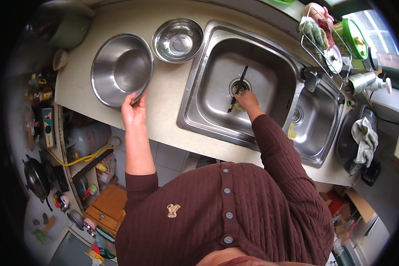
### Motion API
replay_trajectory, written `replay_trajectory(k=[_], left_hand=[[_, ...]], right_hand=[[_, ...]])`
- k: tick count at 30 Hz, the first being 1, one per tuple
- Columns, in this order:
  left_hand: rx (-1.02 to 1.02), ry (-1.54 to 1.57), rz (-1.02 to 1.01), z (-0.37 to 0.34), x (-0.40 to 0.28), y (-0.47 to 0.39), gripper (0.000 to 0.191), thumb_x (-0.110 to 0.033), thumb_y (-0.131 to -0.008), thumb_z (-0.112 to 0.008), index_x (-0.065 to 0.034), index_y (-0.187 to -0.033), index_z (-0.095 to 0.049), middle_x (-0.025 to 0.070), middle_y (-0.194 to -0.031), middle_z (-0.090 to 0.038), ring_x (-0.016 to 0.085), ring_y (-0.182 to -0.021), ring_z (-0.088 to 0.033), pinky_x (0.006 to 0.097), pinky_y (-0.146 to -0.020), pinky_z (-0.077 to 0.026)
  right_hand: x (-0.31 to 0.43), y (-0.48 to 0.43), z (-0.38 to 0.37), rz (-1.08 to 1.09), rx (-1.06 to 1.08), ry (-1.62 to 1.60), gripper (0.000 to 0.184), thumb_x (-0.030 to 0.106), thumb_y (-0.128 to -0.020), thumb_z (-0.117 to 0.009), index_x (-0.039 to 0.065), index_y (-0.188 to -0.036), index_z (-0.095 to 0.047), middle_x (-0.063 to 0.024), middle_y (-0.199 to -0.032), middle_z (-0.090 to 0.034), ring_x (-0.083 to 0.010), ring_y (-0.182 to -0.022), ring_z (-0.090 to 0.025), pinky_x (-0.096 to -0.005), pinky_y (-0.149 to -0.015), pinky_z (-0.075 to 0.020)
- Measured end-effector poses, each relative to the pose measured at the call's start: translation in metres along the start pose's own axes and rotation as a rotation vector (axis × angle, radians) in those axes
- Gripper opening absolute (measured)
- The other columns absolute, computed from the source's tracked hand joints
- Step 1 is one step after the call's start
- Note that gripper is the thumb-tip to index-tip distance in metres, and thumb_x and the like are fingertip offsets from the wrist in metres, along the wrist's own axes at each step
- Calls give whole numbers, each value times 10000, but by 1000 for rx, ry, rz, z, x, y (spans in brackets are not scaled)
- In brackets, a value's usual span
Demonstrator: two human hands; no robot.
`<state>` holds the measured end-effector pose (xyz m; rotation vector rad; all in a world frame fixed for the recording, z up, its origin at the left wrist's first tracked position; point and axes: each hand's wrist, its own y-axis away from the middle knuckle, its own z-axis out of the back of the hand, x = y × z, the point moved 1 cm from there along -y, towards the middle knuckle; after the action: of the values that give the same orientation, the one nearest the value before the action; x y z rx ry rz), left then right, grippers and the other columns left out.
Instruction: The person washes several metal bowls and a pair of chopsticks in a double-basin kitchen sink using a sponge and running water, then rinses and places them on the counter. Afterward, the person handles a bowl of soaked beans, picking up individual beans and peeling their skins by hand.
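Note:
My left hand (134,111) grips the near rim of a large stainless steel bowl (124,71), which is on the countertop left of the sink. A smaller steel bowl (178,41) stands between it and the sink. Inside the large basin (216,96), my right hand (247,100) is at a thin black stick-like object (242,78), perhaps chopsticks, which lies across the drain strainer (236,87). The fingers seem to pinch it, but their tips are partly hidden. Something yellowish (239,107) lies just below the hand, partly covered by it.
A smaller basin (311,139) with a yellow scrap (292,130) adjoins on the right, below the faucet (312,79). A wire rack (307,43) holds scrubbers behind it. A grey cloth (365,141) hangs over a dark basin at right. A pot (69,30) stands at the far left.

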<state>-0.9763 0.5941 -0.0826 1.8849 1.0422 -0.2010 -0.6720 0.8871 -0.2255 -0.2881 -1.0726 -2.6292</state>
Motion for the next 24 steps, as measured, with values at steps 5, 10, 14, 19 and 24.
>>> replay_trajectory(k=[5, 10, 14, 19, 24], left_hand=[[45, -86, 2, -6, -6, 3, 452, 62, -836, -543, 182, -1226, -350, 312, -1266, -446, 535, -1176, -462, 529, -980, -517], [71, -96, 90, -18, -9, 14, 488, -77, -865, -642, 126, -1222, -379, 252, -1236, -451, 425, -1135, -522, 485, -963, -537], [-83, -192, 2, -7, -1, 54, 488, -192, -893, -666, 33, -1251, -422, 185, -1212, -467, 308, -1075, -573, 403, -893, -565], [0, -643, -20, 0, 67, 121, 398, -258, -939, -610, -76, -1275, -501, 102, -1138, -550, 156, -994, -578, 263, -772, -532], [697, -1184, 132, -34, 177, 142, 397, -217, -990, -506, -32, -1338, -459, 69, -1089, -599, 129, -852, -612, 247, -723, -528]], right_hand=[[-11, -15, -19, 15, -2, -182, 418, 357, -719, -687, 60, -1013, -684, -165, -1003, -688, -337, -975, -644, -430, -825, -511], [-12, -29, -30, 4, 39, -389, 310, 244, -685, -733, 16, -885, -672, -140, -825, -681, -275, -774, -665, -390, -662, -535], [-7, -24, -18, -61, 153, -525, 248, 199, -688, -746, -1, -793, -644, -86, -696, -634, -189, -601, -621, -322, -547, -514], [7, 24, 23, 9, 334, -1012, 128, 161, -764, -723, 67, -757, -636, -14, -698, -612, -116, -612, -585, -265, -487, -471], [39, 92, 70, 276, 484, -1230, 143, 135, -841, -698, 59, -770, -599, -12, -701, -592, -78, -592, -544, -205, -509, -421]])
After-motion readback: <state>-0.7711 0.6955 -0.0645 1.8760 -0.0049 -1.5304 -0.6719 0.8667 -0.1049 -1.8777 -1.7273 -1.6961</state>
